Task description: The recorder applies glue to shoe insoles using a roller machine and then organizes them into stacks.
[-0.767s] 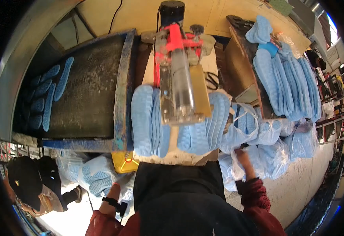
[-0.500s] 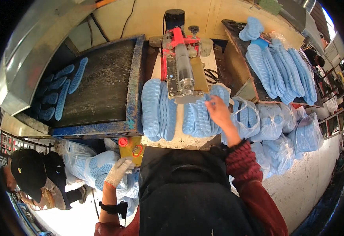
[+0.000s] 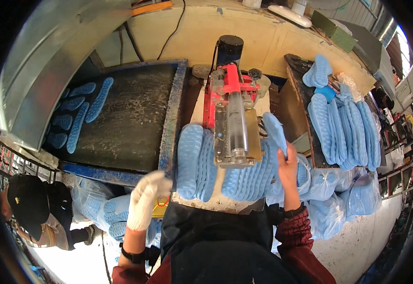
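Observation:
My right hand (image 3: pixel 287 165) grips a blue textured insole (image 3: pixel 275 133), holding it raised to the right of a small red machine (image 3: pixel 232 85) with a shiny roller (image 3: pixel 236 125). Just left of that hand, several blue insoles (image 3: pixel 246 177) stand in a row under the machine's front. Another bundle of insoles (image 3: pixel 191 161) sits to the roller's left. My left hand (image 3: pixel 146 199), in a white glove, hovers by the near corner of the black conveyor belt (image 3: pixel 126 128). It holds nothing that I can see; its fingers are partly stretched and slightly blurred.
Several insoles (image 3: pixel 78 128) lie on the belt's left side. A side table (image 3: pixel 305 102) on the right bears stacked insoles (image 3: pixel 346 132). Clear bags of insoles (image 3: pixel 327 215) rest below it, with more bags (image 3: pixel 93 194) under the conveyor. A person in a black cap (image 3: pixel 29 203) is at lower left.
My right hand has taken hold of an insole and lifted it to the right of the row. My gloved left hand has risen towards the conveyor corner. The whole view has shifted slightly.

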Tool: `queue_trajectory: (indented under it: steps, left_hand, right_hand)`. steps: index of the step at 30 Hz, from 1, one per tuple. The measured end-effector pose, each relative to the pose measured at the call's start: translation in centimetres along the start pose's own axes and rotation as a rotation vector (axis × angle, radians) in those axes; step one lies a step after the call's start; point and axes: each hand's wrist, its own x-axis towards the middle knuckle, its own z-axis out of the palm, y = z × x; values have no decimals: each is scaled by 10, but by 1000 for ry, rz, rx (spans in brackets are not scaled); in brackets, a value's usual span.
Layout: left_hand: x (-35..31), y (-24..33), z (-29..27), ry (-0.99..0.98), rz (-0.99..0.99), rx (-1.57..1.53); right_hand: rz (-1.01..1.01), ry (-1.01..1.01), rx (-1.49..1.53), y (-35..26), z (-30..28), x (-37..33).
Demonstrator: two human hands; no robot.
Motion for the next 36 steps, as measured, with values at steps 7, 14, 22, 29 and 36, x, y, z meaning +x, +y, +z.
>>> queue_trajectory:
  steps: [7,14,22,29,36]
  left_hand:
    - [133,8,125,-305,516,-230]
    - [181,-36,119,-301,604,257]
    - [142,-47,70,-278,157,143]
    - [64,-50,32,-372,-460,-724]
    - [81,5,-66,406,-16,-900]
  right_hand:
    - [-626,-152,-380,-55,13,64]
    - [-22,72,271,-40,-17,3]
    - [416,-311,325,-9,26,-53]
    - [141,-559,235,10,155,-56]
    - [117,-442,-112,-37,199,-59]
